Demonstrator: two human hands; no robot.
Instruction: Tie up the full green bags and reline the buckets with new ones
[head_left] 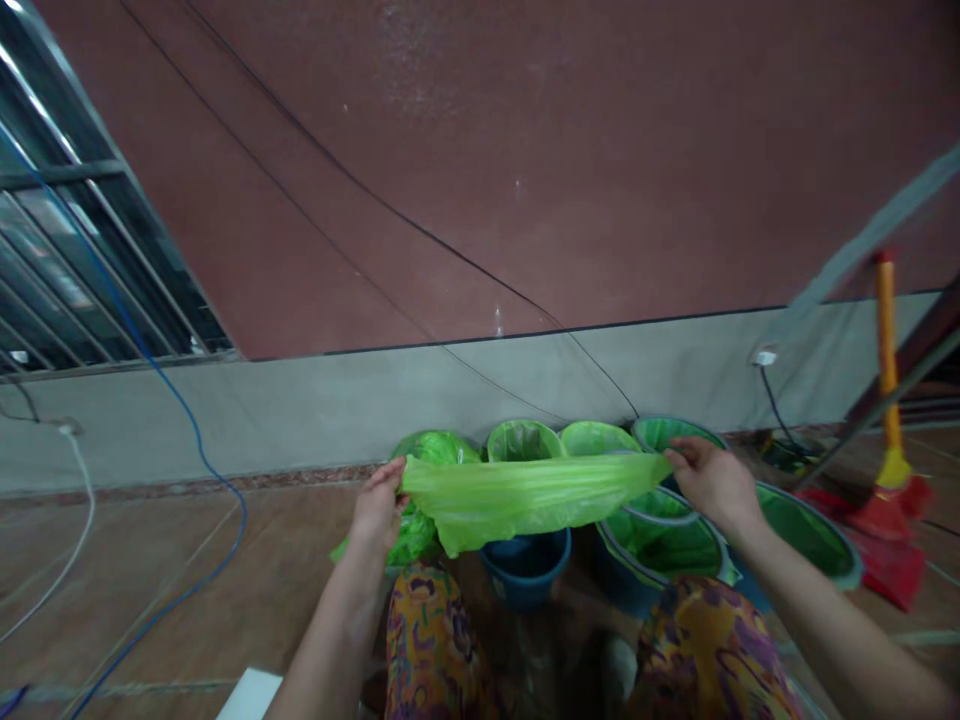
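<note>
I hold a thin green plastic bag (525,495) stretched wide between both hands above the floor. My left hand (379,510) pinches its left end, fingers closed. My right hand (712,480) grips its right end, fingers closed. Right below the bag stands a small blue bucket (525,570) without a liner. Around it stand several blue buckets lined with green bags (660,545), and a heap of crumpled green bags (427,450) lies by my left hand. My knees in patterned cloth (431,640) show at the bottom.
A red-brown wall (487,180) with a grey base runs behind the buckets. Blue cable (191,420) and a white cable trail over the tiled floor at left. A broom with an orange handle (889,350) and a red dustpan stand at right. A barred window sits at far left.
</note>
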